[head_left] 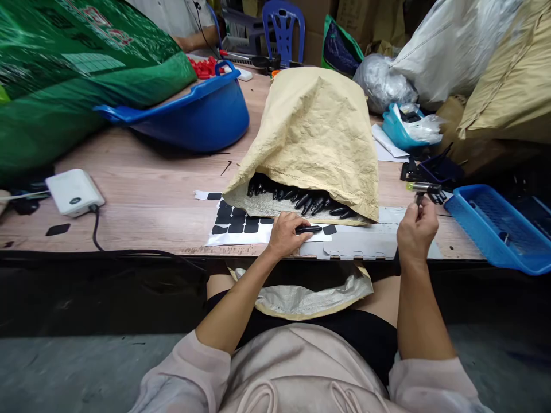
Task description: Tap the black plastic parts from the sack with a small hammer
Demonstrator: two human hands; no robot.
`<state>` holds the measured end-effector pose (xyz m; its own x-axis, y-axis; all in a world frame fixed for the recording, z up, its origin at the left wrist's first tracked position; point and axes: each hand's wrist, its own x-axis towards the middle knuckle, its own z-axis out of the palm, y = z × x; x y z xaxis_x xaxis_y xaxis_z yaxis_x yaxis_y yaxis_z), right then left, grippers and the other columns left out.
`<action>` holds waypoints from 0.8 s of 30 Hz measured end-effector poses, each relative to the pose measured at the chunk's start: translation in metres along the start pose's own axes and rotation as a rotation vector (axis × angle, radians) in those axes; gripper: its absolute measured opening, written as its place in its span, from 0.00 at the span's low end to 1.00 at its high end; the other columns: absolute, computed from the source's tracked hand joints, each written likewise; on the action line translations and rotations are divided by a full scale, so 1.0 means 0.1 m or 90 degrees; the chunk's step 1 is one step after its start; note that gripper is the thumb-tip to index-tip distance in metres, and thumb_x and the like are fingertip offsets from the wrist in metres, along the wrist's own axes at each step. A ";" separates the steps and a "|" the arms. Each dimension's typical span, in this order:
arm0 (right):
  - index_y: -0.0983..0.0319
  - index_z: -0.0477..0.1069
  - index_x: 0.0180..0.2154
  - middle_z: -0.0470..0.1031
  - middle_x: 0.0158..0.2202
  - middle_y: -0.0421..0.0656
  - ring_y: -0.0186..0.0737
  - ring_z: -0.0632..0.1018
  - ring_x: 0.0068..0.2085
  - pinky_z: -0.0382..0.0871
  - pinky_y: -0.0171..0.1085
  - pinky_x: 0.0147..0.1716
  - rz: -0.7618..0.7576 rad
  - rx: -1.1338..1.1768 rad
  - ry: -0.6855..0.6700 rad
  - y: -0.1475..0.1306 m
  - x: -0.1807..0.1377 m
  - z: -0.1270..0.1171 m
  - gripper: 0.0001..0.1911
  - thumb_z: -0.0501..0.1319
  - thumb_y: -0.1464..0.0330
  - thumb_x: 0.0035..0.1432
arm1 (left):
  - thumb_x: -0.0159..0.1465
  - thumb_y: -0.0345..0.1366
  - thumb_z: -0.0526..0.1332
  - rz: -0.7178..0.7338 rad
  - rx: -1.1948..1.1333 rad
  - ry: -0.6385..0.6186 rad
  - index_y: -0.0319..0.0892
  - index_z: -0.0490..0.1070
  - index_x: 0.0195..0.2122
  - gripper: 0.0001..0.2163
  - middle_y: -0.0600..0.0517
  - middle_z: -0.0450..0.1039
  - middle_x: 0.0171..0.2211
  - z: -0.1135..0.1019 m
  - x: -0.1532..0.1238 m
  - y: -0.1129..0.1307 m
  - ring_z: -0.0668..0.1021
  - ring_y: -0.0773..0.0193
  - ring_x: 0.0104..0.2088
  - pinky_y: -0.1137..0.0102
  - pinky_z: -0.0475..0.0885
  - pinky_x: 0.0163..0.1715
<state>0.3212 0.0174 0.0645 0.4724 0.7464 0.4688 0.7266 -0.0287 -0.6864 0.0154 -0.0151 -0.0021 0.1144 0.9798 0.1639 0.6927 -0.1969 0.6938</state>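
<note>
My left hand [287, 234] is closed on a slim black pen-shaped piece [310, 229], holding it flat at the table's front edge. Beside its tip lies a dark rounded patch [329, 229]. To the left, a white sheet [258, 236] carries several black patches [236, 221] in rows. Raised at the right, my right hand [417, 229] grips a small hammer [426, 188], its head showing a yellowish end and the dark handle pointing down. Just beyond my left hand, a tan woven sack [321, 126] lies with its mouth facing me, and several similar black pieces [307, 202] show inside.
A blue basin [198, 117] and a big green sack [86, 109] stand at the left, with a white box [74, 192] and its cable nearer. A blue basket [499, 229] sits at the right edge. Another sack's open mouth [310, 301] spreads across my lap.
</note>
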 end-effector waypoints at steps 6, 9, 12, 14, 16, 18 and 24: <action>0.60 0.76 0.58 0.80 0.46 0.50 0.46 0.80 0.48 0.76 0.44 0.50 -0.207 0.129 -0.270 -0.46 -1.01 0.01 0.20 0.55 0.61 0.72 | 0.60 0.39 0.75 0.010 -0.007 -0.009 0.48 0.84 0.40 0.08 0.51 0.79 0.36 0.00 -0.01 -0.02 0.73 0.52 0.46 0.58 0.67 0.52; 0.60 0.76 0.59 0.80 0.44 0.49 0.45 0.80 0.46 0.76 0.43 0.50 -0.246 0.104 -0.307 -0.49 -1.23 0.13 0.20 0.54 0.64 0.73 | 0.60 0.39 0.75 0.023 -0.004 -0.009 0.48 0.84 0.41 0.09 0.51 0.80 0.37 -0.01 -0.02 -0.01 0.73 0.52 0.46 0.58 0.66 0.52; 0.59 0.74 0.61 0.79 0.43 0.49 0.44 0.80 0.45 0.76 0.41 0.48 -0.273 0.066 -0.317 -0.51 -1.29 0.18 0.21 0.53 0.65 0.74 | 0.60 0.39 0.74 0.018 0.003 -0.013 0.48 0.84 0.42 0.09 0.51 0.80 0.38 -0.01 -0.02 0.00 0.73 0.52 0.47 0.57 0.65 0.52; 0.58 0.74 0.62 0.79 0.43 0.49 0.43 0.80 0.45 0.75 0.39 0.47 -0.291 0.044 -0.303 -0.54 -1.30 0.19 0.21 0.52 0.64 0.74 | 0.61 0.39 0.74 0.011 0.005 -0.016 0.49 0.84 0.41 0.08 0.51 0.80 0.38 -0.01 -0.01 0.00 0.73 0.52 0.47 0.57 0.65 0.52; 0.58 0.74 0.62 0.78 0.42 0.48 0.42 0.80 0.43 0.75 0.37 0.44 -0.302 0.012 -0.288 -0.57 -1.33 0.19 0.22 0.52 0.65 0.74 | 0.61 0.39 0.74 0.008 0.003 -0.019 0.49 0.84 0.41 0.08 0.50 0.79 0.38 -0.01 -0.01 -0.01 0.73 0.52 0.47 0.57 0.65 0.51; 0.56 0.75 0.62 0.77 0.40 0.47 0.41 0.79 0.39 0.74 0.35 0.38 -0.313 -0.034 -0.298 -0.58 -1.37 0.20 0.22 0.52 0.66 0.74 | 0.61 0.40 0.73 0.010 0.000 -0.023 0.50 0.84 0.41 0.08 0.50 0.78 0.37 -0.01 -0.01 -0.01 0.72 0.52 0.46 0.57 0.65 0.51; 0.55 0.76 0.62 0.77 0.39 0.46 0.39 0.78 0.38 0.71 0.33 0.34 -0.315 -0.070 -0.304 -0.56 -1.39 0.19 0.21 0.52 0.66 0.74 | 0.61 0.41 0.72 0.017 -0.007 -0.011 0.51 0.84 0.41 0.07 0.51 0.78 0.36 0.01 -0.01 -0.03 0.72 0.52 0.46 0.57 0.65 0.51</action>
<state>0.2049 -0.0722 0.0267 -0.1806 0.8990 0.3990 0.8583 0.3421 -0.3824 0.0140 -0.0152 -0.0045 0.1454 0.9746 0.1700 0.6809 -0.2233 0.6976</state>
